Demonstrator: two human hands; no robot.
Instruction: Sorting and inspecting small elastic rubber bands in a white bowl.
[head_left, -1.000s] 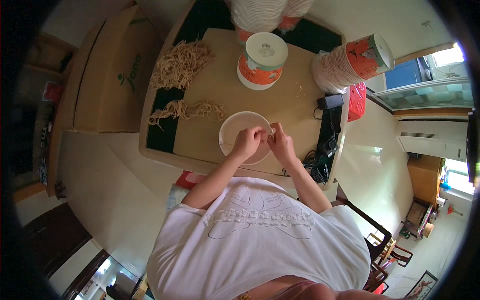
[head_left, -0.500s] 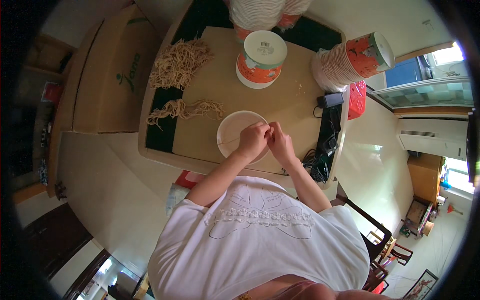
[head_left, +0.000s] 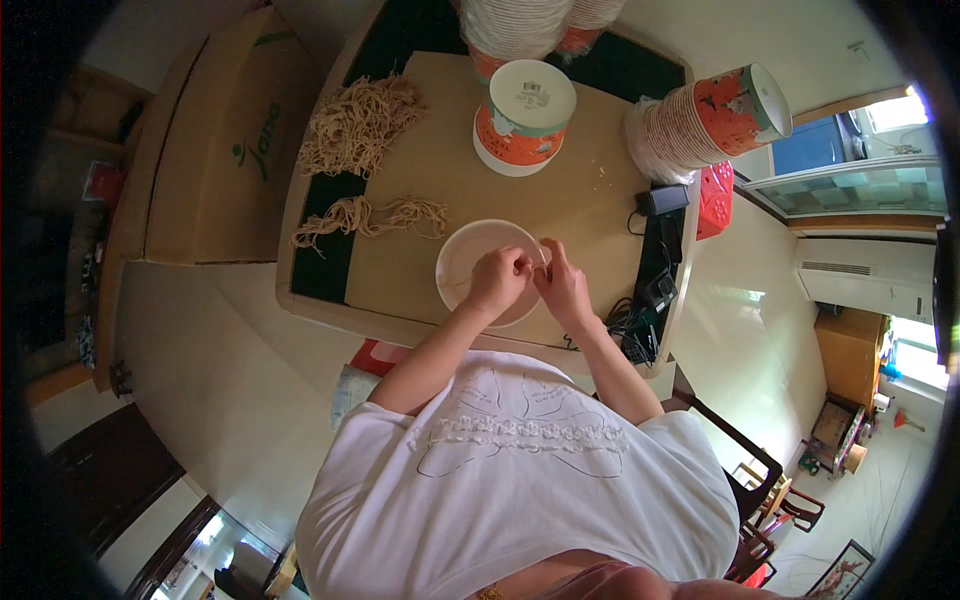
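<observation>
parted slightly, left hand (head_left: 499, 281) and right hand (head_left: 563, 287) curl narrowly over the bowl (head_left: 466, 256), likely for precision, any hold unclear.

The bowl (head_left: 462, 252) was whitish, the string (head_left: 362, 130) tan, the tub (head_left: 518, 140) banded orange and green, the cardboard (head_left: 605, 225) light brown.

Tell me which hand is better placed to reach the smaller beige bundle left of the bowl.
Probably the left hand, over the bowl and nearer the smaller beige bundle; the right hand is farther, by the bowl's right rim.
</observation>
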